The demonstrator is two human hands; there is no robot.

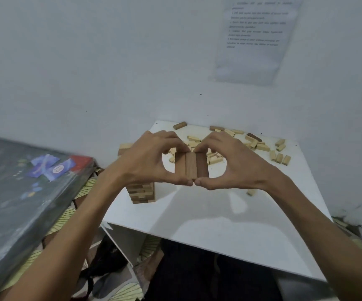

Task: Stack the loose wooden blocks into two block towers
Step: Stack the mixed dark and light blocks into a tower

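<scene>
Now three brown blocks (191, 167) sit side by side, held up over the white table (219, 224) by both hands. The left hand (147, 161) and the right hand (236, 164) each curl fingers over the far ends and press thumbs on the near ends, thumb tips almost meeting. Behind the left hand stands a block tower (142, 193), and loose blocks (260, 146) lie scattered near the wall.
</scene>
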